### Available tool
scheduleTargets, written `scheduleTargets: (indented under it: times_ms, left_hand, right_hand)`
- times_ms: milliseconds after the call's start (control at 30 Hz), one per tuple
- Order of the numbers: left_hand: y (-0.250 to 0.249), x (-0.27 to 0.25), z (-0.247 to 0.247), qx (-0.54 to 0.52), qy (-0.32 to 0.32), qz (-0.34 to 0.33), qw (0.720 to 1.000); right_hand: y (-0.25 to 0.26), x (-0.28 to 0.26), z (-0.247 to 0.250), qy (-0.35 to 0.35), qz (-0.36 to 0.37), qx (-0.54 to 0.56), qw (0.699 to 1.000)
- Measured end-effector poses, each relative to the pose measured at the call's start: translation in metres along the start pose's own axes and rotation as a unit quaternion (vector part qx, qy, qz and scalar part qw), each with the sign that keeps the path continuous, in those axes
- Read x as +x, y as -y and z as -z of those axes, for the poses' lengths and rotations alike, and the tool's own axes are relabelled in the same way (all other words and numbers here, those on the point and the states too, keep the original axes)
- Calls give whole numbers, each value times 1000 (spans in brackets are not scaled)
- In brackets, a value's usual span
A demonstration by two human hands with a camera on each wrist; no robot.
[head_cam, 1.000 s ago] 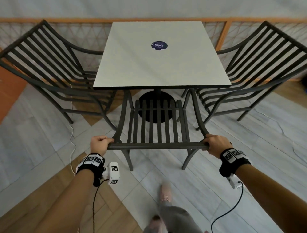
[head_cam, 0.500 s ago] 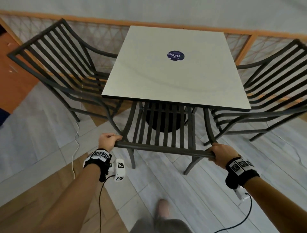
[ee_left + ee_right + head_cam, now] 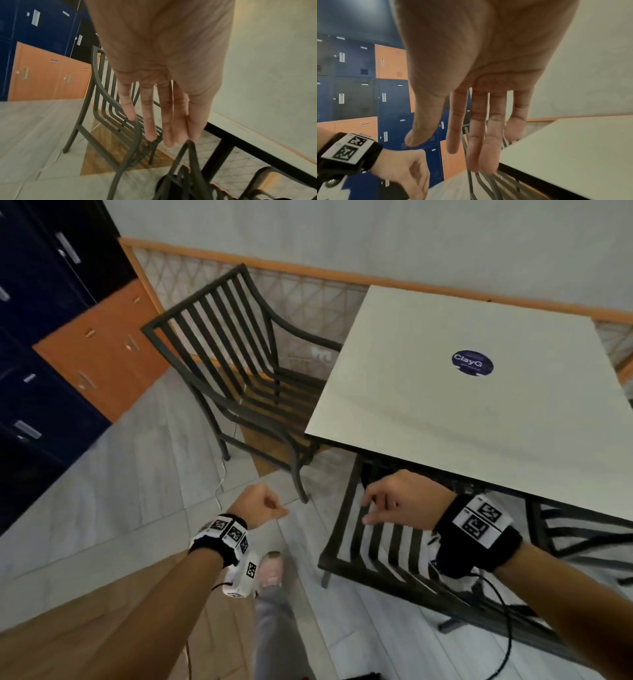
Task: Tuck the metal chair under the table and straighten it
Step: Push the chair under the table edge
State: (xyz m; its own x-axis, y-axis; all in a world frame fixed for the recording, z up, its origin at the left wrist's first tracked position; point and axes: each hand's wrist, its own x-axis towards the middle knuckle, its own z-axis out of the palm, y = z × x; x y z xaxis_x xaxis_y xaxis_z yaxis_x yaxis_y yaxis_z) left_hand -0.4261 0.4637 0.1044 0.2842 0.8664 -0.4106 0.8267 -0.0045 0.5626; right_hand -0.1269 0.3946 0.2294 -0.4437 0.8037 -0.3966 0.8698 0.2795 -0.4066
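Observation:
The dark metal slatted chair (image 3: 373, 556) stands with its seat under the white square table (image 3: 479, 412); only its backrest shows in front of the near table edge. My right hand (image 3: 375, 508) hovers over the backrest slats with relaxed fingers and holds nothing. My left hand (image 3: 270, 506) hangs free to the left of the chair, over the floor, loosely curled and empty. In the left wrist view the left hand's fingers (image 3: 164, 121) hang straight above the chair's top corner (image 3: 190, 155). In the right wrist view the right hand's fingers (image 3: 479, 142) are straight beside the table (image 3: 573, 155).
A second metal chair (image 3: 239, 364) stands at the table's left side and a third (image 3: 582, 529) at the right. Blue and orange lockers (image 3: 102, 354) line the left wall. A white cable (image 3: 219, 484) lies on the floor, near my foot (image 3: 270, 570).
Both hands have let go of the chair's top rail. The chair sits further under the table. The head view has swung to the left.

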Motion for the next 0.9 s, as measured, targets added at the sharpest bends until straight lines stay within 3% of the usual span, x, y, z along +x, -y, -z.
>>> scheduleTargets:
  times_ms: [233, 367, 533, 633, 800, 900]
  left_hand:
    - [83, 123, 113, 224, 52, -37, 972]
    - [111, 194, 159, 332, 61, -89, 937]
    - [147, 294, 185, 433, 30, -115, 894]
    - [164, 336, 193, 440, -30, -108, 891]
    - [199, 381, 191, 485, 17, -74, 871]
    - [211, 384, 184, 480, 16, -76, 874]
  right_hand:
    - [60, 213, 32, -25, 36, 117, 992]
    - [67, 337, 25, -23, -18, 140, 990]
    - [40, 466, -3, -101, -105, 101, 984]
    - [20, 520, -25, -98, -139, 76, 982]
    - [-7, 570, -64, 5, -212, 56, 976]
    - [-21, 565, -78, 6, -216, 26, 976]
